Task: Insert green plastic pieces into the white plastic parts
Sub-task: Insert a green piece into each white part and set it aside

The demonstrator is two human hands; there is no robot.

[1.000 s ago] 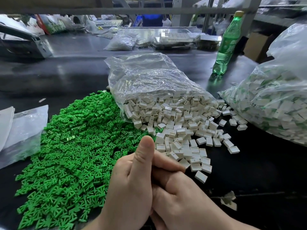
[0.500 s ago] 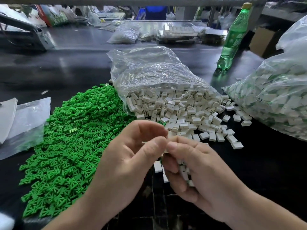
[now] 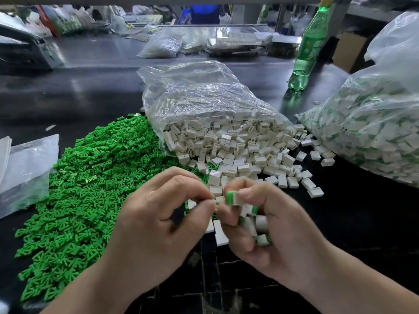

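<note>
Before the open bag (image 3: 204, 98): assembled part (image 3: 237, 198) pinched by right hand (image 3: 276, 227), others palmed; left hand (image 3: 163, 218) curled, contents indiscernible; green insert (image 3: 230, 198) is best pressed flush.

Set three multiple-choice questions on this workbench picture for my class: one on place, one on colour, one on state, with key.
1. Where does the heap of loose green plastic pieces lie relative to the clear bag of white plastic parts? A right; B left; C inside.
2. What colour is the cap of the green plastic bottle? A yellow; B red; C blue.
3. What does the right hand hold? A nothing; B a bottle; C several white parts with green inserts.
Key: B, the heap spreads left of the bag; A, the cap looks yellow; C, its fingers curl round them.
</note>
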